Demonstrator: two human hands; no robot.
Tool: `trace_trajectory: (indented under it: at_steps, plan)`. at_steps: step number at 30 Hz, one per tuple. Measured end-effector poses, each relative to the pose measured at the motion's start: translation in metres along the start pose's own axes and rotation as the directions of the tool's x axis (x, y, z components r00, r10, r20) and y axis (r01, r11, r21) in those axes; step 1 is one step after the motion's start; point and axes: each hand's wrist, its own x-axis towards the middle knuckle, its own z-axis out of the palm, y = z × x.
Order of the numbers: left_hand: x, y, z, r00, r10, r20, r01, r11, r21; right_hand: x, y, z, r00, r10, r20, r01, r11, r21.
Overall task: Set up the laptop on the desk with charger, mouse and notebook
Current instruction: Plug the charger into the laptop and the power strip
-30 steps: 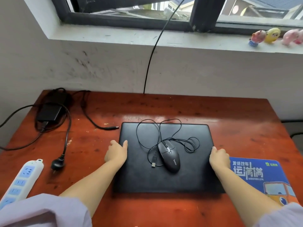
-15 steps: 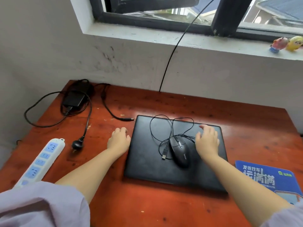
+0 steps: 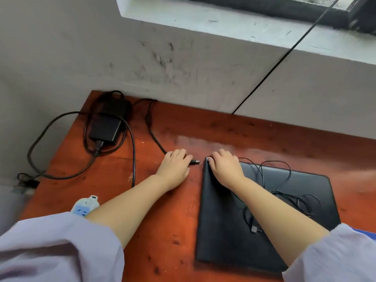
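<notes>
A closed black laptop (image 3: 227,231) lies on the red-brown desk (image 3: 162,231). My right hand (image 3: 224,166) rests flat on the laptop's far left corner, fingers curled over the edge. My left hand (image 3: 175,166) is closed over the charger's barrel plug (image 3: 195,162), whose tip pokes out toward the laptop, a small gap away. The plug's cable runs back to the black charger brick (image 3: 105,127) at the desk's far left corner. The mouse's thin cable (image 3: 282,180) and USB plug (image 3: 254,229) lie on the lid; my right forearm hides the mouse. No notebook is in view.
A white and blue power strip (image 3: 84,206) peeks out beside my left sleeve at the desk's left edge. The charger's mains cable (image 3: 133,155) loops over the left side and off the desk. A black wire (image 3: 284,55) runs down the wall from the window.
The view swung left and down. My left hand left the laptop's side and closed on the charger plug. My right hand crossed from beside the mouse to the laptop's far left corner.
</notes>
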Motion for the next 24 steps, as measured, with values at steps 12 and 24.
trace_trajectory:
  at_steps: [12, 24]
  plan:
    - [-0.006, -0.003, -0.002, 0.968, 0.076, -0.238, -0.145, 0.946, -0.291, 0.029, 0.004, 0.005, 0.993, -0.01, 0.121, 0.022, 0.995, -0.093]
    - [0.002, 0.011, -0.025, 0.944, 0.068, -0.324, -0.188, 0.916, -0.355, 0.027, 0.006, -0.019, 1.0, 0.02, 0.02, -0.021, 1.0, 0.019]
